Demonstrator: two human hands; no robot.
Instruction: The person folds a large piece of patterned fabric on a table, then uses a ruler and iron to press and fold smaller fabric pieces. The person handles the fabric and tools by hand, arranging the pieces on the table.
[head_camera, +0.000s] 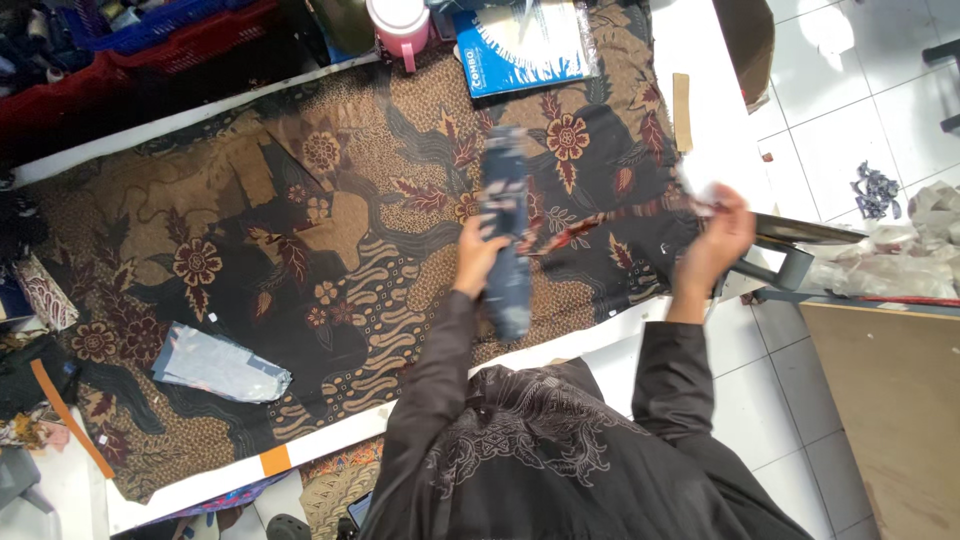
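My left hand (478, 252) grips a long, narrow blue-grey patterned piece (506, 215) and holds it upright above the table; it is blurred. My right hand (718, 235) hovers near the table's right edge and pinches a thin strip of red-brown patterned cloth (610, 222) that stretches back toward the left hand. A pale scrap shows at the right fingertips. Beneath both hands lies a large brown and black floral batik cloth (300, 250) spread over the white table (700, 60).
A clear plastic bag (220, 365) lies on the cloth at the left. At the far edge stand a pink mug (400, 25) and a blue and white packet (525, 45). Red and blue crates (150, 40) sit at the back left. A wooden board (890, 410) is at the right.
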